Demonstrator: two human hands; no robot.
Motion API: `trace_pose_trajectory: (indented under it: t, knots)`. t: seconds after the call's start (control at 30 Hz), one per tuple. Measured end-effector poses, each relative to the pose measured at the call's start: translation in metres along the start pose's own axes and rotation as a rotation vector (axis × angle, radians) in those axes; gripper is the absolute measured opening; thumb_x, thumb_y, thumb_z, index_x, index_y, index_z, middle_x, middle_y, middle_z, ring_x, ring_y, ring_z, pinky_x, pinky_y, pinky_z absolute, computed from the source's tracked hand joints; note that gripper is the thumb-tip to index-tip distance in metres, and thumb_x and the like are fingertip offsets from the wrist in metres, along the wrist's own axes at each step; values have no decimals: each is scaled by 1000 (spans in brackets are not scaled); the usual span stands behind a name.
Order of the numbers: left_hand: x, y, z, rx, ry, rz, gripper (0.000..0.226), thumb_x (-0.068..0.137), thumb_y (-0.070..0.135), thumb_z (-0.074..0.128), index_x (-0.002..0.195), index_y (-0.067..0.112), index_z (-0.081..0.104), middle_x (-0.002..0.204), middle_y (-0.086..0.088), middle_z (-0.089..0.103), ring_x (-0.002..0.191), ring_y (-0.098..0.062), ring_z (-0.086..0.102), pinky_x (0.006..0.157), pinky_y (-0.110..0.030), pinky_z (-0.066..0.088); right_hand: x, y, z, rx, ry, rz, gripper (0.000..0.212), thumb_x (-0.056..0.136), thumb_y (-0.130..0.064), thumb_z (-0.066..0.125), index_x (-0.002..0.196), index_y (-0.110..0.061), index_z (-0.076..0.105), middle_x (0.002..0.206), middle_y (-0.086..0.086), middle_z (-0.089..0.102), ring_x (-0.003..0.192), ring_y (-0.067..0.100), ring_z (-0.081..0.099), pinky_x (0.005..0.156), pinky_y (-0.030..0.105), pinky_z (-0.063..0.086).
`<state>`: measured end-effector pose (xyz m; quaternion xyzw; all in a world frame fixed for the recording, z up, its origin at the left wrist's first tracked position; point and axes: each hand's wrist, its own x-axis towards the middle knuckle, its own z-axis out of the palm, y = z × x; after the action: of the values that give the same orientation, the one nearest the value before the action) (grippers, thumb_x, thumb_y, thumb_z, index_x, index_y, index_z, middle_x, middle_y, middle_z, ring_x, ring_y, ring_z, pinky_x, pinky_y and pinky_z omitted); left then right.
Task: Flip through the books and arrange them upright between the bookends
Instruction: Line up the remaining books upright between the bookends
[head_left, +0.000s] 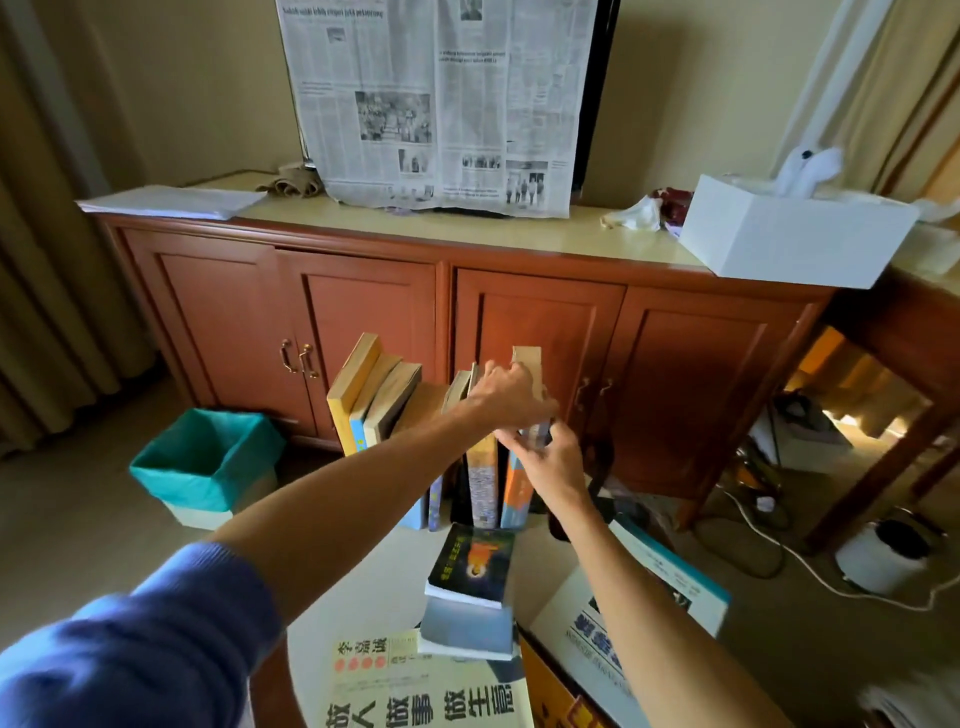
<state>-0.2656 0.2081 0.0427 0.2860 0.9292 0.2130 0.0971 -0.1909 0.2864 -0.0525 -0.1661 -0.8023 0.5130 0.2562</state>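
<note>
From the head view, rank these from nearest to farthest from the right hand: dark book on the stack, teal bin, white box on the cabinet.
From the right hand:
1. Dark book, just below-left, atop the stack.
2. Teal bin, far left on the floor.
3. White box, upper right on the cabinet.

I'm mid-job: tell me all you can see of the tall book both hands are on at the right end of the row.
The tall book stands upright at the right end of the standing row, taller than its neighbours. Its top shows tan, paper-like page edges; its lower cover looks orange and blue. The left hand rests over its upper part, and the right hand holds it lower down, fingers against the spine side. A yellowish-spined book stands right beside it on the left. Its base and any bookend are hidden.
</note>
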Motion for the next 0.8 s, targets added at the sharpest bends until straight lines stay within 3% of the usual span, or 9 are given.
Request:
trace_pose_trajectory:
  t: [0.1, 0.27, 0.37, 0.43, 0.5, 0.6, 0.7, 0.8]
  knots:
    - [3, -3, -4, 26, 34, -32, 58, 98, 53, 47, 127, 3, 55, 129, -23, 57, 138, -36, 36, 110, -50, 30, 11, 10, -5, -24, -137, 1, 58, 69, -65, 79, 102, -19, 66, 100, 0, 71, 95, 9, 67, 79, 18, 51]
    - [14, -19, -6, -5, -52, -69, 63, 98, 54, 45, 139, 6, 41, 138, -26, 51, 137, -44, 40, 110, -55, 39, 19, 5, -1, -9, -199, -39, 41, 76, -53, 79, 101, -23, 68, 96, -7, 73, 97, 7, 67, 87, 29, 52]
    - [9, -19, 7, -42, -31, -24, 73, 105, 44, 37, 157, -3, 16, 164, -30, 20, 154, -45, 17, 126, -54, 18, 15, 6, -3, -11, -216, -122, 27, 82, -39, 79, 102, -28, 66, 98, -7, 74, 96, 11, 69, 88, 40, 56]
    - [7, -19, 19, -10, 50, 12, 72, 108, 38, 33, 160, -6, 9, 169, -29, 2, 157, -43, 2, 128, -54, 4, 12, 6, -6, -12, -206, -157, 27, 84, -25, 79, 107, -28, 65, 102, -2, 74, 96, 16, 70, 88, 46, 57]
    - [2, -15, 21, 13, -5, 16, 70, 108, 36, 28, 158, -8, 10, 168, -30, 1, 156, -44, 1, 127, -58, 1, 8, 7, -8, -20, -207, -157, 30, 85, -22, 78, 112, -19, 66, 103, 1, 74, 97, 17, 70, 87, 48, 57]
    - [-5, -7, 18, -25, -80, -2, 68, 110, 30, 31, 158, -10, 3, 166, -29, 5, 156, -43, 4, 125, -53, 6, 1, 5, -9, -11, -208, -145, 38, 85, -29, 77, 118, -15, 65, 106, 2, 74, 99, 18, 69, 87, 48, 57]
    - [-9, -5, 17, -67, -26, -32, 64, 110, 27, 37, 159, -6, 11, 168, -27, 9, 157, -41, 8, 126, -50, 10, -5, 6, -9, -3, -207, -149, 39, 85, -36, 76, 118, -19, 64, 107, 2, 74, 99, 17, 69, 87, 49, 57]
    - [-14, -6, 14, -90, -128, -37, 71, 111, 31, 33, 159, -7, -2, 168, -29, -3, 157, -45, 2, 126, -50, 8, -9, 3, -9, 5, -222, -117, 40, 84, -41, 75, 119, -26, 62, 110, -2, 73, 102, 14, 68, 90, 47, 56]
